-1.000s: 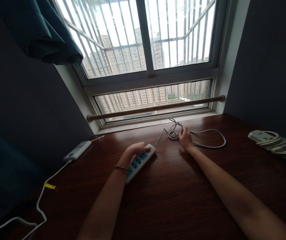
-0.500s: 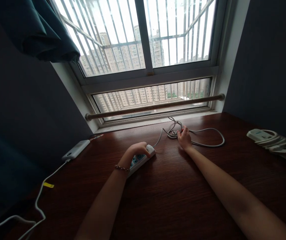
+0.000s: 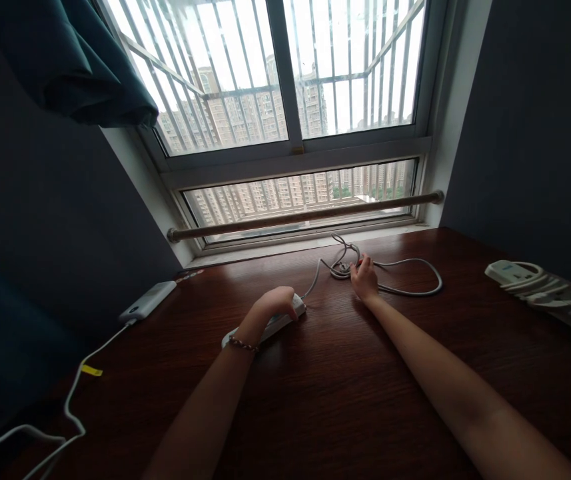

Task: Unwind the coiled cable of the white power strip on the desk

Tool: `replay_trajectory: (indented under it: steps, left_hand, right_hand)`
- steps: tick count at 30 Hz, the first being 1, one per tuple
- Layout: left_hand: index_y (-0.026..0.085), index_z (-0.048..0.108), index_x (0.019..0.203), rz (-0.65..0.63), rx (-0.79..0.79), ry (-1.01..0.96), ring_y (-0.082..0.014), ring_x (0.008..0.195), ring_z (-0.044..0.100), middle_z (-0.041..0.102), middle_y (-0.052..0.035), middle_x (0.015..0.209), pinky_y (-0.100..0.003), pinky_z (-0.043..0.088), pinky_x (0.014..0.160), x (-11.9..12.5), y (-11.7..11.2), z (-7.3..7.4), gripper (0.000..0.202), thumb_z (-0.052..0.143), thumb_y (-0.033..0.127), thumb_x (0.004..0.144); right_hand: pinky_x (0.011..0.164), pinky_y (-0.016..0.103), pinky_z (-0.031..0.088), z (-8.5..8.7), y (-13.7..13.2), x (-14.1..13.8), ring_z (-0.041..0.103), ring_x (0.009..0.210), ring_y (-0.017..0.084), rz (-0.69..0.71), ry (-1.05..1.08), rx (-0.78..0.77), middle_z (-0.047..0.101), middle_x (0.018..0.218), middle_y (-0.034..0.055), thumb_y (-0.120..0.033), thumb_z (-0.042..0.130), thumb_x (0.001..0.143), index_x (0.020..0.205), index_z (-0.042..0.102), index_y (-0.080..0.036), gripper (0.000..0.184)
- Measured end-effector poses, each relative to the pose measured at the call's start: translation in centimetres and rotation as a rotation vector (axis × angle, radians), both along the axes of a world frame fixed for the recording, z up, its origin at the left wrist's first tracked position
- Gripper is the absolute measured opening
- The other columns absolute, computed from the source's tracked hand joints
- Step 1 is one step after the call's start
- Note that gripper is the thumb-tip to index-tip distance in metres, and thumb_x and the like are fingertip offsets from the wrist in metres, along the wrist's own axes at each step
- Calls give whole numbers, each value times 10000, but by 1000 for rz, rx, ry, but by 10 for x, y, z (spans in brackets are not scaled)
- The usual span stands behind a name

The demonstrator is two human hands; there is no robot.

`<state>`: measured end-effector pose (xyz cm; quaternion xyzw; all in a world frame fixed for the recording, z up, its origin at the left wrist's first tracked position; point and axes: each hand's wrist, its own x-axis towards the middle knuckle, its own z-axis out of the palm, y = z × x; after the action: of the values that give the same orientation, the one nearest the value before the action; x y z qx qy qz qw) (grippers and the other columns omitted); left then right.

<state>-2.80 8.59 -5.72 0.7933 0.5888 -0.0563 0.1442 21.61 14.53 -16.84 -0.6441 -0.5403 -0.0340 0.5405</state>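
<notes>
My left hand (image 3: 271, 305) is closed round the far end of a white power strip (image 3: 285, 315), which lies on its side on the dark wooden table (image 3: 345, 393). Its grey cable (image 3: 405, 291) runs right in a wide loop and bunches into a tangle near the window sill. My right hand (image 3: 364, 280) rests on that tangle with the fingers curled on the cable.
A second white power strip (image 3: 515, 273) with its cord wound round it lies at the right edge. A white power bank (image 3: 148, 301) sits at the left with a white lead (image 3: 72, 400) trailing toward me. A wooden rod (image 3: 305, 216) spans the window; a dark curtain (image 3: 65, 60) hangs upper left.
My left hand has rolled the power strip from socket-face-up onto its side, so the blue sockets no longer show. My right hand has stayed on the cable tangle.
</notes>
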Motion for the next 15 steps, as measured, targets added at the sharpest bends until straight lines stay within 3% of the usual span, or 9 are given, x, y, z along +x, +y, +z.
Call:
replay_trajectory:
  steps: [2, 5, 9, 12, 13, 15]
  left_hand:
    - [128, 559, 1095, 11, 55, 1, -255, 1028, 567, 586, -106, 1128, -452, 468, 864, 8, -10, 4, 374, 604, 359, 804]
    - [81, 467, 1232, -9, 175, -49, -407, 1212, 407, 452, -245, 1305, -548, 361, 950, 24, -28, 13, 720, 735, 399, 643]
    - [110, 252, 1386, -107, 315, -190, -386, 1370, 129, 174, -226, 1485, -555, 191, 1068, 53, -58, 16, 874, 653, 487, 706]
    - [135, 22, 1423, -106, 466, -352, -267, 1407, 1, 21, -166, 1522, -506, 93, 1119, 68, -87, -5, 768, 403, 505, 868]
    - [133, 43, 1414, -110, 544, -604, -247, 1408, 27, 38, -170, 1517, -467, 105, 1131, 68, -97, -17, 733, 413, 468, 876]
    - [195, 43, 1411, -212, 475, -986, -243, 1404, 84, 63, -142, 1517, -443, 138, 1137, 64, -117, -40, 747, 475, 447, 857]
  right_hand:
    - [820, 407, 457, 2, -2, 0, 544, 938, 202, 8, 16, 17, 536, 1053, 79, -317, 520, 882, 1188, 456, -137, 361]
    - [881, 441, 415, 8, -8, -1, 510, 1013, 226, 13, 70, 51, 515, 1101, 88, -306, 536, 866, 1180, 462, -135, 366]
    - [974, 491, 319, 29, -15, -5, 381, 1183, 279, -6, 221, 99, 416, 1256, 110, -299, 560, 842, 1189, 457, -139, 396]
    - [957, 478, 341, 55, -17, -17, 420, 1148, 263, 22, 374, 95, 443, 1233, 105, -314, 549, 853, 1163, 474, -139, 364]
    - [932, 460, 370, 63, -19, -25, 465, 1096, 244, 53, 426, 83, 477, 1192, 101, -322, 538, 862, 1142, 486, -135, 341]
    - [860, 417, 433, 77, -32, -45, 549, 955, 205, 159, 514, 48, 553, 1070, 91, -346, 485, 892, 1099, 508, -125, 304]
